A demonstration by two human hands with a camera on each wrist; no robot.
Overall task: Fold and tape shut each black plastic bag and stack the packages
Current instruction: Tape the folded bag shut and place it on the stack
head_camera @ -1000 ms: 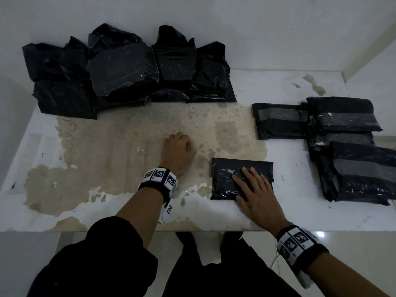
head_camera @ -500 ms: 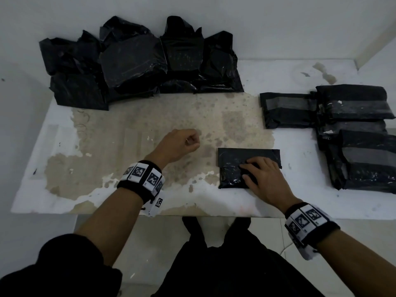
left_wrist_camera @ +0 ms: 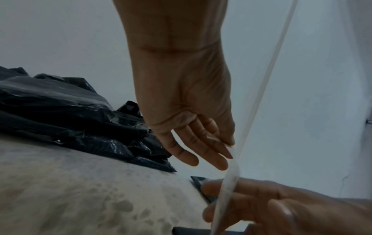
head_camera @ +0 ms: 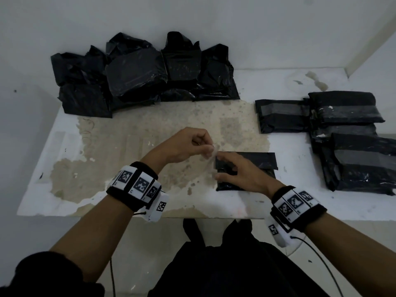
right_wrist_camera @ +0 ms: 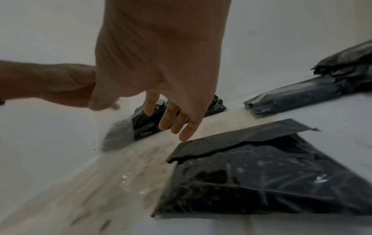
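A white table fills the middle of the frame, its top marked by a large mottled beige patch at centre and left and a brownish stain towards the upper right. It stands against a plain pale wall across the top. Light floor shows at bottom centre, and the light is dim and grey.

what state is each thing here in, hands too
folded black plastic bag, flap over, untaped
clear tape strip, raised between the hands
left hand, pinches the tape strip
right hand, above the bag's left end; grip on tape unclear
pile of crumpled black plastic bags, not folded or taped, at the back
taped black packages, sealed, stacked at right
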